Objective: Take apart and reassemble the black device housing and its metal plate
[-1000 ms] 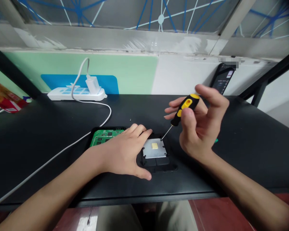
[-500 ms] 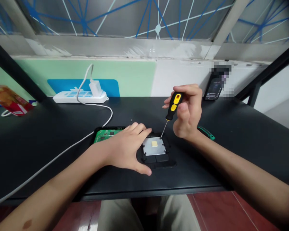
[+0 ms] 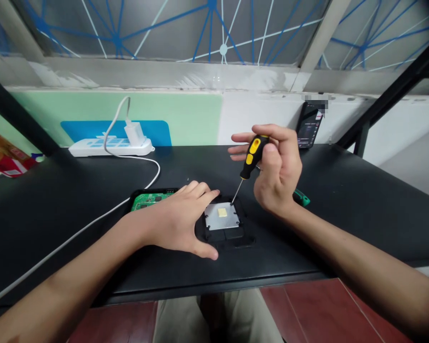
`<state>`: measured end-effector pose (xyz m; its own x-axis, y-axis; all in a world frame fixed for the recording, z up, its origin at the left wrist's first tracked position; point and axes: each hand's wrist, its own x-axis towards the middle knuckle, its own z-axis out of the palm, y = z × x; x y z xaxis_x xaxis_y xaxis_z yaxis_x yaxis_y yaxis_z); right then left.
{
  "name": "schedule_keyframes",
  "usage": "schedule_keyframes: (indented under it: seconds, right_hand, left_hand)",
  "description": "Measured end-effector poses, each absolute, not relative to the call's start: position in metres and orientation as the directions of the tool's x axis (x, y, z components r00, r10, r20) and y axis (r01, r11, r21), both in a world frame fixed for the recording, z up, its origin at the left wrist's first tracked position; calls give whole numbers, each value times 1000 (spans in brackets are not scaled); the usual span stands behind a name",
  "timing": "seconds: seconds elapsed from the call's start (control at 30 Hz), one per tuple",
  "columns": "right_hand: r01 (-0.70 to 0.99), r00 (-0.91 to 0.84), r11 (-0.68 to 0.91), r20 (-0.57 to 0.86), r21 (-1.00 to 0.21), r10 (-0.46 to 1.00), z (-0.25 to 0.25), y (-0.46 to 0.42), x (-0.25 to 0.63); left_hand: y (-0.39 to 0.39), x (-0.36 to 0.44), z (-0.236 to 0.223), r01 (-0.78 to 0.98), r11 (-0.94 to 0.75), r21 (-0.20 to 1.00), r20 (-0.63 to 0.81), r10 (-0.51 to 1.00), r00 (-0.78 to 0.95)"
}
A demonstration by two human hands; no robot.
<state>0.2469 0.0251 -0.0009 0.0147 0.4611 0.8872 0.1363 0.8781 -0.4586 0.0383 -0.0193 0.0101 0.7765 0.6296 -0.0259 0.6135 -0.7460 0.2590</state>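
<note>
My right hand (image 3: 280, 166) grips a black and yellow screwdriver (image 3: 253, 155) by its handle, with the thumb and index finger on it and the other fingers stretched out. The shaft slants down, its tip at the upper right corner of a silver metal plate (image 3: 218, 222). A small cream-coloured square pad (image 3: 222, 212) sits on the plate. The plate lies in a black plastic cover (image 3: 224, 236). Spread over the cover's left side, my left hand (image 3: 186, 221) rests with thumb and fingers apart. Partly behind it lies a green circuit board (image 3: 146, 200) in a black casing.
A white power strip (image 3: 110, 147) with a plugged charger (image 3: 135, 134) stands by the wall; its white cable (image 3: 93, 223) crosses the left of the table. A phone (image 3: 309, 125) leans at the back right. A green-handled tool (image 3: 301, 197) lies behind my right wrist. A red packet (image 3: 9, 155) is far left.
The whole view has shifted a little, so things sit further left. My right hand's free fingers have spread and the screwdriver handle has turned slightly; its tip stays at the plate's corner.
</note>
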Motion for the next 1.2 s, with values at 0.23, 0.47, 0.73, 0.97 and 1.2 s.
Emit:
schedule_keyframes:
  seconds: [0.23,0.47,0.73,0.97,1.2]
  right_hand:
    - [192,-39,883,896,-428,442,-11,28,252]
    - [286,-25,859,893,-425,450,-13,32,254]
    - [117,-95,868,864,-483,494,-3,22,255]
    - [281,-40,889,922,-360,386,-4,33,259]
    - [297,-30,882,920,-365,391,-5,32,258]
  left_hand:
    - [-20,38,11,613,-753,240,-27,626,779]
    - [-21,38,12,632,-741,229,-48,640,767]
    - [-21,38,13,627,-737,251,-46,638,769]
    - [-21,39,14,632,-735,246,-53,641,766]
    - [-21,38,14,643,-725,247,-72,648,759]
